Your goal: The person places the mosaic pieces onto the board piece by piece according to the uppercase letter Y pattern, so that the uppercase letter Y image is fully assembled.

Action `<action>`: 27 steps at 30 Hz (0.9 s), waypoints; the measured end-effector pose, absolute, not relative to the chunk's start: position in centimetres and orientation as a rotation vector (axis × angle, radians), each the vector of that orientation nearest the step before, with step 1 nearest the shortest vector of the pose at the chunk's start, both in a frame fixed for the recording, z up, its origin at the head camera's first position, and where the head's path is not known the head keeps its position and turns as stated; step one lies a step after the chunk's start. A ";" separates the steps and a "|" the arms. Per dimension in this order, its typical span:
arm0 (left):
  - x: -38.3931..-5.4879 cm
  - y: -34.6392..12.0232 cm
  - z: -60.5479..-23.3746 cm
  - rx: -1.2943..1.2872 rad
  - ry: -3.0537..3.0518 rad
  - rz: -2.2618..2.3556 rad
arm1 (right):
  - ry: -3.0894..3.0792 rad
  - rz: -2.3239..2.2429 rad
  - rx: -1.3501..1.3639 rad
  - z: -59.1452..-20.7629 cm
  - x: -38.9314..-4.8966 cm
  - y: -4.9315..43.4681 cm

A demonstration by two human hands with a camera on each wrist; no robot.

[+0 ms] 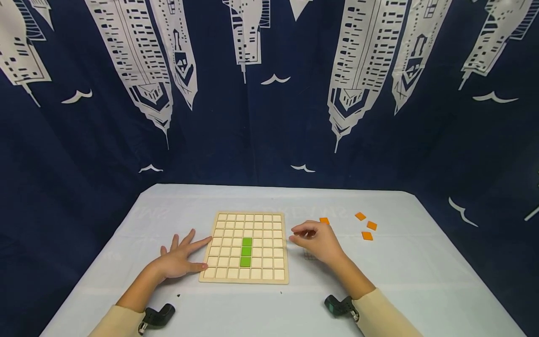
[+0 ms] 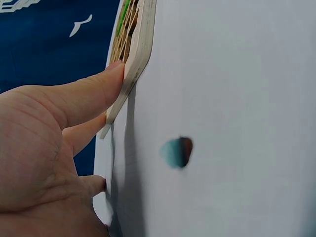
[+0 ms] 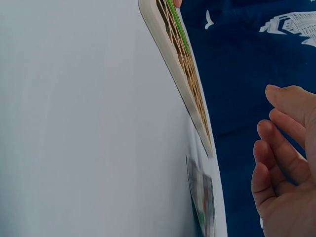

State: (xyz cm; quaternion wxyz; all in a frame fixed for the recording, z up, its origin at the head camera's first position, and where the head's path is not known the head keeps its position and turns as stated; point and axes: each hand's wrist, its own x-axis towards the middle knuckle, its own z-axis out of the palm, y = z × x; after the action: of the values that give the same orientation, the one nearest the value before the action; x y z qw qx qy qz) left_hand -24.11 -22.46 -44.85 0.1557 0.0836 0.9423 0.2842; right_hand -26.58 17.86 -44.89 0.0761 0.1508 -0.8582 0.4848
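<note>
Touching the grid board (image 1: 267, 243): left hand (image 1: 177, 262), placed against its left edge, fingers spread.
Right hand (image 1: 317, 241): held beside the board, loosely curled, thumb and forefinger apart.
Green tiles (image 1: 246, 252): three set in one column.
White table (image 1: 421, 281): orange tiles (image 1: 367, 236) scattered rightward.

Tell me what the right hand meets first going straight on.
Likely the near right edge of the grid board, just ahead of the right hand; height is unclear, so it may pass over.
</note>
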 end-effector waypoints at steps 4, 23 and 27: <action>-24.1 -22.4 -44.8 0.239 2.700 0.810 | -2.567 1.439 0.433 -44.8 -26.3 19.1; -24.0 -22.5 -44.9 0.236 2.693 0.832 | -2.520 1.297 0.419 -45.4 -25.4 25.3; -24.1 -22.4 -44.9 0.233 2.699 0.823 | -2.511 1.258 0.408 -45.4 -25.3 26.5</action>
State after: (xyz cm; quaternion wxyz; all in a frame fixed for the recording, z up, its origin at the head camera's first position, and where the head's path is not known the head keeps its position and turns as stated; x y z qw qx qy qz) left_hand -24.07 -22.43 -44.94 0.1547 0.0814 0.9417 0.2874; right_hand -25.32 26.55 -45.39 0.1513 0.1421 -0.8745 0.4384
